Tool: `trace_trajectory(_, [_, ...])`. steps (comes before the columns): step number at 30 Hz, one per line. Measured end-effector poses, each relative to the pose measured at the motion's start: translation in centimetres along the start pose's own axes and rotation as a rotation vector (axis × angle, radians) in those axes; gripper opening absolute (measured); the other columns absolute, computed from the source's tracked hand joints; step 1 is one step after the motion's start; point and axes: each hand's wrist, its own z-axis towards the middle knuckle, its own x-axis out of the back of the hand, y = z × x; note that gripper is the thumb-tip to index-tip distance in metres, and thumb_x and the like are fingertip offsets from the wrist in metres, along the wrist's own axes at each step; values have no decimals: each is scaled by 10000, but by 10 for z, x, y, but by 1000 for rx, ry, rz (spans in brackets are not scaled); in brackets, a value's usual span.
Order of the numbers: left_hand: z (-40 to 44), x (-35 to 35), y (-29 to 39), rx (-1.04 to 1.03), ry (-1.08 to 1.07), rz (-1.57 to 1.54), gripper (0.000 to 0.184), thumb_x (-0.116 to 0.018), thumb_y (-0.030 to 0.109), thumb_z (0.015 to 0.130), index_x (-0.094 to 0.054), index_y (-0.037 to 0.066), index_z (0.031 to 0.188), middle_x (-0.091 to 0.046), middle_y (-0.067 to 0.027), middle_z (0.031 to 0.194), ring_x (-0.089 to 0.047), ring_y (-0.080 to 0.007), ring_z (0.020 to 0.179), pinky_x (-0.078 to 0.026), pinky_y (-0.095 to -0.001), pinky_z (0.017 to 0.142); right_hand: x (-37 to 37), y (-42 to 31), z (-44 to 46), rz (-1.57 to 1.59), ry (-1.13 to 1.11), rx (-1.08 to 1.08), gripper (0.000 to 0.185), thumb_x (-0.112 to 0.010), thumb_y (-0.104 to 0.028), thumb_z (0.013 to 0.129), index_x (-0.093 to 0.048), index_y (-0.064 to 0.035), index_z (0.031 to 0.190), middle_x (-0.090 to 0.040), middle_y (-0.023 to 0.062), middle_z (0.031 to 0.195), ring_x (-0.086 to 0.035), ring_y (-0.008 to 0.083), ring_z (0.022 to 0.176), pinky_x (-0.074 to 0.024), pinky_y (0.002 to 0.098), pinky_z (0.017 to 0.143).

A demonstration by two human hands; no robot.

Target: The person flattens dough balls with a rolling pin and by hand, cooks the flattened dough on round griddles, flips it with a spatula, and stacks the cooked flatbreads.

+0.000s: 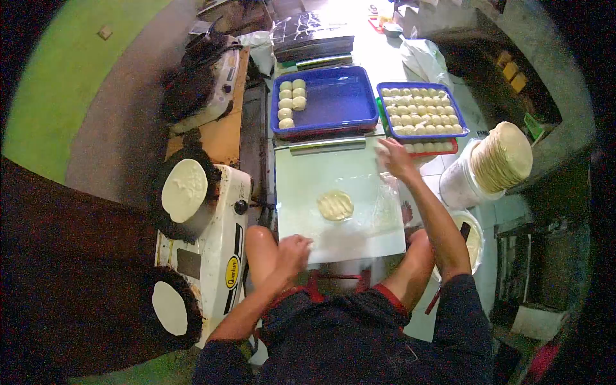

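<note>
A flattened piece of pale dough point(335, 205) lies on the white work board point(298, 176), with clear plastic film around it and to its right. My left hand point(294, 252) is at the board's near left edge, its fingers blurred and bent. My right hand point(394, 158) is at the far right edge of the board, near the blue tray of dough balls; motion smears its fingers. Whether either hand holds the film is not clear. A metal bar point(327, 146) crosses the board's far edge.
A blue tray point(340, 96) holds several dough balls beyond the board; a fuller blue tray point(420, 135) stands right of it. Flatbreads point(184, 190) cook on the two-burner stove point(221, 256) at left. A flatbread stack point(504, 157) rests on a white bucket point(457, 179) at right.
</note>
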Motion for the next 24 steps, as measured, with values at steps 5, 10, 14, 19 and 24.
trace_trajectory(5, [13, -56, 39, -88, -67, 52, 274, -599, 82, 817, -634, 93, 1089, -617, -116, 1029, -592, -328, 1019, -473, -475, 831, -111, -105, 70, -329, -197, 134, 696, -701, -193, 856, -424, -193, 1494, -509, 240, 1409, -468, 369, 1334, -334, 520, 1125])
trace_trajectory(10, [8, -61, 58, -18, -37, -119, 191, -558, 58, 820, -620, 60, 1000, -610, -141, 995, -586, -347, 986, -481, -467, 825, -110, -134, -18, -177, -134, 241, 629, -712, -224, 850, -468, -193, 1429, -583, 166, 1162, -545, 342, 1132, -381, 507, 977])
trace_trajectory(14, [6, -60, 64, 12, -53, -61, 166, -554, 32, 800, -611, 26, 956, -608, -166, 953, -594, -353, 956, -491, -463, 819, -95, -163, -134, -286, 1, 292, 658, -728, -222, 812, -503, -286, 1427, -570, 99, 1174, -526, 279, 1134, -365, 520, 979])
trace_trajectory(19, [4, -59, 59, -63, 122, -152, 146, -597, 104, 799, -624, 16, 912, -612, -221, 871, -615, -416, 839, -517, -488, 703, -110, -168, -73, -388, 18, 158, 685, -617, -177, 895, -352, -309, 1513, -547, 113, 1283, -499, 295, 1201, -334, 578, 1040])
trace_trajectory(24, [7, -72, 54, 137, 20, -435, 200, -593, -57, 702, -633, 24, 881, -614, -181, 921, -600, -380, 923, -499, -483, 836, -111, -174, -122, -287, -160, 74, 657, -646, -302, 917, -372, -401, 1507, -529, 114, 1330, -448, 305, 1300, -252, 620, 1109])
